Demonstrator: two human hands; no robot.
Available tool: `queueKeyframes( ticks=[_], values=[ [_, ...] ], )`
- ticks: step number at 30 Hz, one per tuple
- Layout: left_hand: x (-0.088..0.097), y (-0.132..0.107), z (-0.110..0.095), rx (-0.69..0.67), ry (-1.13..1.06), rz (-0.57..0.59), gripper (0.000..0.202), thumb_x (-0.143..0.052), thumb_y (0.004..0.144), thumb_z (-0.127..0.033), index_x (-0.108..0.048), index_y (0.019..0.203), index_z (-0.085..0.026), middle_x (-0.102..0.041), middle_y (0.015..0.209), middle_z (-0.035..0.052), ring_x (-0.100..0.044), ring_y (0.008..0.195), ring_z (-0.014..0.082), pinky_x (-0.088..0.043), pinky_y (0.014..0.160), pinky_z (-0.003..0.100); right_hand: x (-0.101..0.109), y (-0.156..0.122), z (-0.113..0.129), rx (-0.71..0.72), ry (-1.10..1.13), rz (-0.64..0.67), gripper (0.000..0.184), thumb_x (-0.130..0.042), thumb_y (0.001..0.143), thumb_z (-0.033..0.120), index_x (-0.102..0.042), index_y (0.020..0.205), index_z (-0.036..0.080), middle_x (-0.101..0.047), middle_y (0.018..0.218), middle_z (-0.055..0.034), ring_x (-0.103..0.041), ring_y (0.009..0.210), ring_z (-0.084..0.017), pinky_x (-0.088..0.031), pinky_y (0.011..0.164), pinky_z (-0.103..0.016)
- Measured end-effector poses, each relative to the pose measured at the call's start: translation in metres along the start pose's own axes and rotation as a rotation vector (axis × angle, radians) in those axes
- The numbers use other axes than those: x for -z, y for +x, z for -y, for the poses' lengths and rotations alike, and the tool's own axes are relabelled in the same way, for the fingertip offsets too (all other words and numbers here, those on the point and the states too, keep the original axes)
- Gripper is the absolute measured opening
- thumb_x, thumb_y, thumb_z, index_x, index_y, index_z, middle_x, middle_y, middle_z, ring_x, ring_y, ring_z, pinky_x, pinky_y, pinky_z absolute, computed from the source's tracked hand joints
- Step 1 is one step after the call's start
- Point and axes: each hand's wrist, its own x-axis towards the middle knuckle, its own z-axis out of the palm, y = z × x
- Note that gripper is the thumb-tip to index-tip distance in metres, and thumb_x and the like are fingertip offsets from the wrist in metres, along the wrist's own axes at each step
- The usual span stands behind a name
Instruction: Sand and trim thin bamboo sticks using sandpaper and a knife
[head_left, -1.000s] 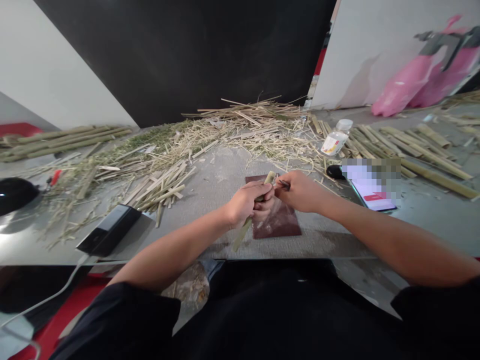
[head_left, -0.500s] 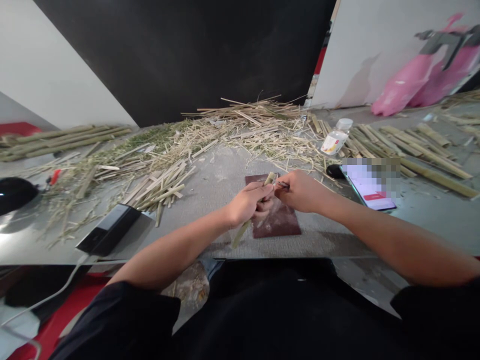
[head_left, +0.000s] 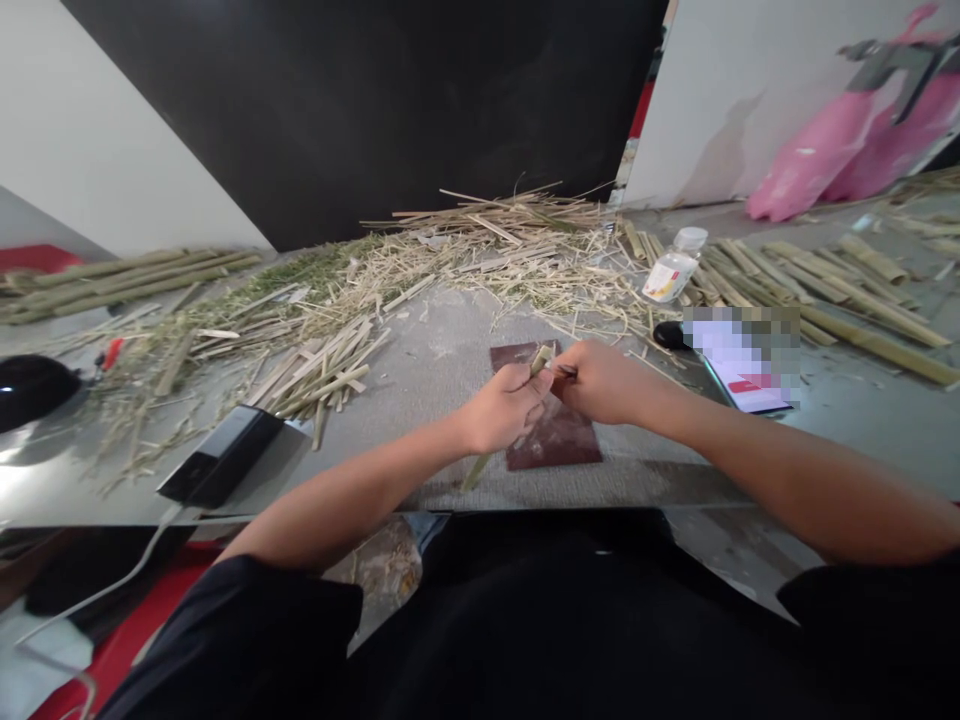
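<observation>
My left hand (head_left: 501,412) is closed around a pale green bamboo strip (head_left: 475,471). The strip slants, its upper end poking out above my thumb and its lower end reaching toward the table's near edge. Close against it on the right, my right hand (head_left: 598,384) is closed on a small dark tool (head_left: 568,371). Most of that tool is hidden by the fingers, so its kind does not show clearly. The hands meet near the strip's upper end, over a dark red-brown sheet (head_left: 566,448) lying on the table.
Bamboo strips and shavings (head_left: 517,250) heap up at the back. Cut strips (head_left: 337,372) lie left, near a black box (head_left: 221,462) with a white cable. At right are a lit phone (head_left: 742,372), a small bottle (head_left: 673,268), bamboo pieces (head_left: 862,290) and pink spray bottles (head_left: 817,160).
My left hand has turned slightly and its fingers wrap closer around the strip. The right hand and the dark tool stay nearly in place. The view has shifted a little.
</observation>
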Motion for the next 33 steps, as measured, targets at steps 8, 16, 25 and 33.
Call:
queueKeyframes(
  ticks=[8, 16, 25, 33],
  values=[
    [0.001, -0.001, 0.007, -0.031, 0.191, -0.069, 0.039, -0.052, 0.111, -0.051, -0.043, 0.085, -0.023, -0.029, 0.055, -0.0088, -0.023, 0.044, 0.008, -0.019, 0.046, 0.026, -0.004, 0.002, -0.004, -0.013, 0.047, 0.022, 0.032, -0.059, 0.08, 0.027, -0.043, 0.053, 0.021, -0.04, 0.054, 0.0023, -0.033, 0.057, -0.013, -0.022, 0.056, -0.033],
    [0.002, 0.003, 0.008, -0.105, 0.368, -0.091, 0.042, -0.055, 0.11, -0.043, -0.046, 0.075, -0.021, -0.035, 0.055, -0.0045, -0.029, 0.045, 0.0091, -0.02, 0.048, 0.03, -0.005, 0.0, 0.001, -0.065, 0.039, 0.041, 0.029, -0.061, 0.079, 0.024, -0.045, 0.055, 0.021, -0.043, 0.052, 0.0027, -0.033, 0.057, -0.013, -0.023, 0.057, -0.034],
    [0.001, 0.008, 0.004, 0.067, 0.068, -0.11, 0.034, -0.047, 0.113, -0.037, -0.042, 0.083, -0.022, -0.031, 0.057, -0.01, -0.026, 0.043, 0.0059, -0.023, 0.043, 0.019, -0.013, 0.011, -0.003, -0.013, 0.163, -0.01, 0.028, -0.06, 0.079, 0.023, -0.045, 0.056, 0.021, -0.045, 0.055, 0.0022, -0.036, 0.058, -0.013, -0.027, 0.056, -0.033],
    [0.005, 0.001, -0.004, -0.108, -0.035, -0.124, 0.028, -0.05, 0.111, -0.048, -0.043, 0.1, -0.024, -0.036, 0.056, -0.0135, -0.028, 0.035, 0.0063, -0.033, 0.036, 0.017, 0.003, 0.005, 0.0, -0.024, 0.275, -0.058, 0.048, -0.065, 0.09, 0.045, -0.034, 0.062, 0.024, -0.032, 0.058, 0.0052, -0.029, 0.058, -0.012, -0.024, 0.055, -0.032]
  ],
)
